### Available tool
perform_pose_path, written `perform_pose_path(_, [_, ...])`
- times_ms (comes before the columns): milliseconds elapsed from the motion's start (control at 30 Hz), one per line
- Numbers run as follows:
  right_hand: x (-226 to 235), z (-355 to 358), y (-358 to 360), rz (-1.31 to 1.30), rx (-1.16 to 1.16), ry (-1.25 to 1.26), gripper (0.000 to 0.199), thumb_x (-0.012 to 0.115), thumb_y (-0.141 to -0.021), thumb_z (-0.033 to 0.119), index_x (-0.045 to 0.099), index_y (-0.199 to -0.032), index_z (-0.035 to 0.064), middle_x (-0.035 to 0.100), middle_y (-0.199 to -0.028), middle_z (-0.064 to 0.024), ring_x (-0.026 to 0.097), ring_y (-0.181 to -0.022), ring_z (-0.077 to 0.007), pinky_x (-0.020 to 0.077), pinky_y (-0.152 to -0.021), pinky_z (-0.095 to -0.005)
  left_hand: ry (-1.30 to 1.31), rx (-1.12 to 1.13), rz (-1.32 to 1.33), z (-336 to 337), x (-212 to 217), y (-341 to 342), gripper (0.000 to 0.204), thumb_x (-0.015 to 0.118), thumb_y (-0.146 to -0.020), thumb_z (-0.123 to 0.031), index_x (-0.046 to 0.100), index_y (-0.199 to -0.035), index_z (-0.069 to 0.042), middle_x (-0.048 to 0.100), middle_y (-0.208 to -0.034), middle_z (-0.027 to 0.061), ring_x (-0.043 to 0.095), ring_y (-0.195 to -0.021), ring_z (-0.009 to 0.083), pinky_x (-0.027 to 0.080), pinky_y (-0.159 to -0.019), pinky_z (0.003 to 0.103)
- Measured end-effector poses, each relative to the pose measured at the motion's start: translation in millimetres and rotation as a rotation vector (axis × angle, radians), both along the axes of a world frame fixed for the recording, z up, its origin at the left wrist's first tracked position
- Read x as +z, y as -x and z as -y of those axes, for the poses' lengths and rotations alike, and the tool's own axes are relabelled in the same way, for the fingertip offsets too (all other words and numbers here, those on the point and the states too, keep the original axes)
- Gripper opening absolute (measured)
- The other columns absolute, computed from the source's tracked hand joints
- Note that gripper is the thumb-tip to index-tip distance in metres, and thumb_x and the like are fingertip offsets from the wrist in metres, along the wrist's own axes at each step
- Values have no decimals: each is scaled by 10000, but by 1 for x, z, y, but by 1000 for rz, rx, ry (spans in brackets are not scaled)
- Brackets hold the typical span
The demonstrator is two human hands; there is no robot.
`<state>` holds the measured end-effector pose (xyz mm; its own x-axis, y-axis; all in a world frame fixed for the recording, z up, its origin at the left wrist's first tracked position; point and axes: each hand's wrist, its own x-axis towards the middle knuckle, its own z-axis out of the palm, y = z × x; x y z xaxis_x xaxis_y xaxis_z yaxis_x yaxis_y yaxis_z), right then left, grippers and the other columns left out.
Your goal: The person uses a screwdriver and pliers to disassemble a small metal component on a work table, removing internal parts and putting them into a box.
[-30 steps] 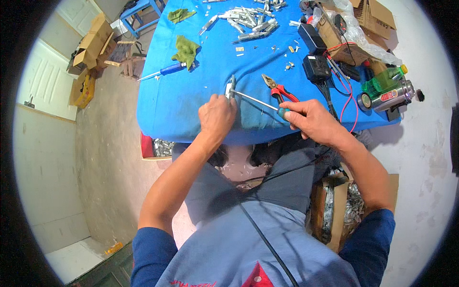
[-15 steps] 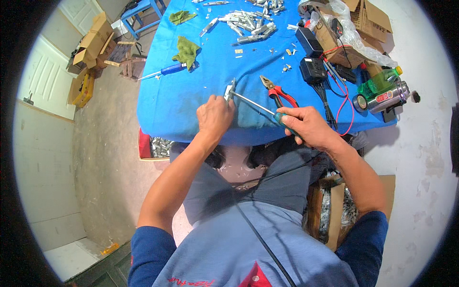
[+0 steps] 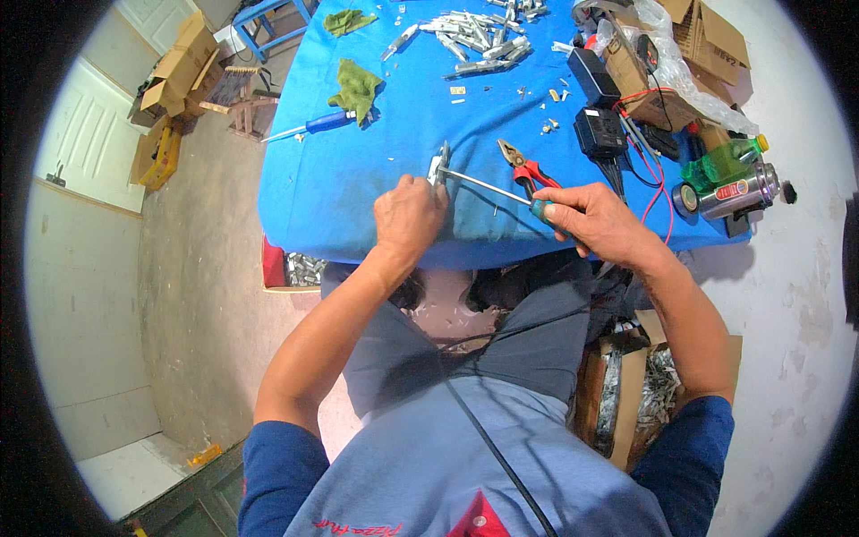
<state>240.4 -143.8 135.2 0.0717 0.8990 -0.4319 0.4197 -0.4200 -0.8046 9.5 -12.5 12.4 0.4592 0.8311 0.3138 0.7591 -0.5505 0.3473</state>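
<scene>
Closed around a small silvery metal part [image 3: 438, 166], my left hand [image 3: 409, 215] rests near the front of the blue-covered table [image 3: 313, 206]. The part's upper end sticks out beyond my fingers; the rest is hidden in my grip. My right hand [image 3: 601, 220] grips the dark green handle of a screwdriver [image 3: 488, 185]. Its long shaft points left, and the tip meets the metal part. Just beyond my right hand lie red and black combination pliers [image 3: 522, 166], jaws pointing away from me.
A pile of similar metal parts [image 3: 479, 40] lies at the back. On the left are a blue screwdriver [image 3: 313, 123] and green cloths [image 3: 356, 89]. Black adapters [image 3: 599, 132], a green bottle [image 3: 725, 161] and a steel flask [image 3: 738, 190] line the right. An open carton [image 3: 631, 394] stands below.
The view has shifted slightly. My right hand has moved a little to the right with the screwdriver, whose tip stays at the metal part. My left hand keeps its grip.
</scene>
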Motion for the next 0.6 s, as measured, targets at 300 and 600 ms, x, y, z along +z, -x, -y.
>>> perform_pose_path(300, [13,11,46,910,366,-409,288,615,-934,254,639,-1148,64,664,-790,-234,649,-672,-420,521,-583,-503,32,51,37,0,-2,-3,364,651,-898,-333,620,-733,-10,632,-771,195,640,-666,416,511,-615,521])
perform_pose_path(600, [-12,15,2,-284,-196,163,419,606,-993,293,590,-1354,81,636,-771,-12,530,-499,-37,354,-368,-171,2,33,57,0,-4,-2,349,679,-879,-323,629,-721,-16,629,-776,183,645,-676,414,517,-618,511])
